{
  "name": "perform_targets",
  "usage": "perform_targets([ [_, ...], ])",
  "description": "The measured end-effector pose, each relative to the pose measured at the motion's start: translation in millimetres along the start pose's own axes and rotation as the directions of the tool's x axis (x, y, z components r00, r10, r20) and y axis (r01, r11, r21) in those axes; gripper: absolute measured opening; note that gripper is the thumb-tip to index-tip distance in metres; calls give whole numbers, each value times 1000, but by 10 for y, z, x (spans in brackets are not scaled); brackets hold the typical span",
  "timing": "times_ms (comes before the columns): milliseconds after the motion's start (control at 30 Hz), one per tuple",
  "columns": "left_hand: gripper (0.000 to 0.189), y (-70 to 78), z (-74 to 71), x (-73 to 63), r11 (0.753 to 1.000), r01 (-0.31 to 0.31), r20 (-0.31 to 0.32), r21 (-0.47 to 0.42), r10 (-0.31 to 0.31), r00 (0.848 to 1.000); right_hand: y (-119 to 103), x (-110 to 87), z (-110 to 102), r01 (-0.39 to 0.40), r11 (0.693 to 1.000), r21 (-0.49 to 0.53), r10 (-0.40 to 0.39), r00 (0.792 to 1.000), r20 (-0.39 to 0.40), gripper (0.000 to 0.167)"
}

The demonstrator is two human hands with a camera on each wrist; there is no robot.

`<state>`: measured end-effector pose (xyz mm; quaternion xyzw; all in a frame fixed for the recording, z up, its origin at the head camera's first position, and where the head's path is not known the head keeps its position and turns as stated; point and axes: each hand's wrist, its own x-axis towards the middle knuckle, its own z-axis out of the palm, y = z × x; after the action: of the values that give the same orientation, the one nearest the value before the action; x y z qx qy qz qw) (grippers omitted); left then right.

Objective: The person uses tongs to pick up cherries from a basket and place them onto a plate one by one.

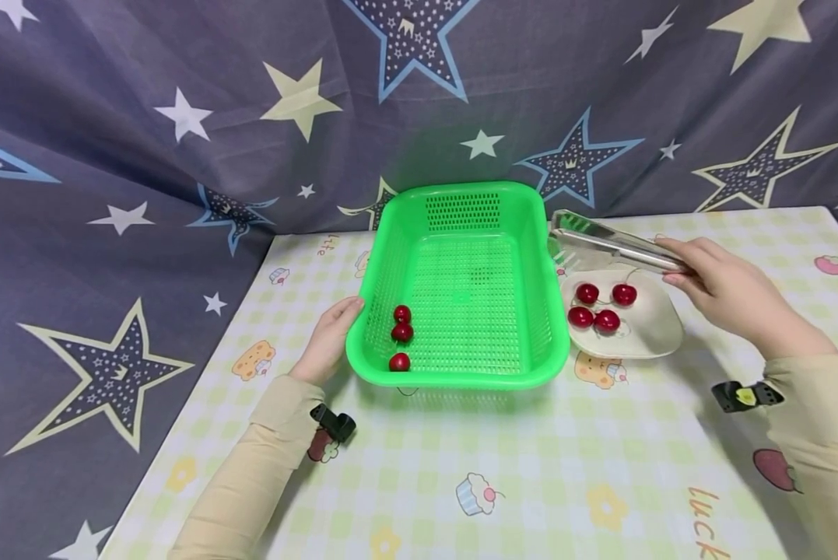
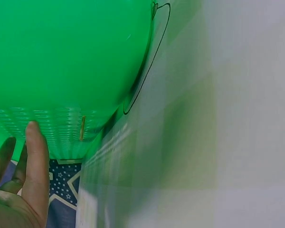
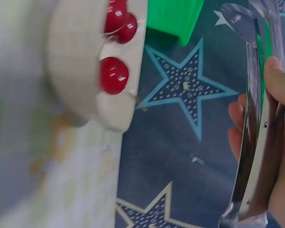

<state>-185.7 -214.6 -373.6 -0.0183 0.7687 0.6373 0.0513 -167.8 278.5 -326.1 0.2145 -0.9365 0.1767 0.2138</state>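
My right hand (image 1: 723, 292) grips metal tongs (image 1: 618, 247), thumb on one side and fingers on the other. Their tips stand slightly apart beside the basket's right rim, with nothing between them. Below the tongs, several red cherries (image 1: 607, 321) lie on a cream plate (image 1: 646, 334); the right wrist view shows some of these cherries (image 3: 114, 76) close up. My left hand (image 1: 329, 342) is at the left side of a green plastic basket (image 1: 461, 379). In the left wrist view its straight fingers (image 2: 36, 161) lie against the basket's slotted wall. Three cherries (image 1: 402, 332) sit inside, along the left.
A checked tablecloth (image 1: 419, 467) with printed cupcakes and fruit covers the table. Behind and to the left hangs a dark curtain (image 1: 236, 93) with stars, close to the basket's far end. The plate stands right beside the basket.
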Motion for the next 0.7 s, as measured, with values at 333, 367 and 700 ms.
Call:
perform_targets([
  [333,45,20,-18,5,999,13,10,32,-13,1000,-281,346,-92,216,976,-30,-216,976,13,50],
  [367,44,21,-17,4,999,19,7,29,-19,1000,-315,390,-101,244,969,-34,-244,970,13,51],
  [700,45,22,-18,-13,1000,12,0,22,-12,1000,-698,745,-190,377,924,-57,-372,924,83,43],
])
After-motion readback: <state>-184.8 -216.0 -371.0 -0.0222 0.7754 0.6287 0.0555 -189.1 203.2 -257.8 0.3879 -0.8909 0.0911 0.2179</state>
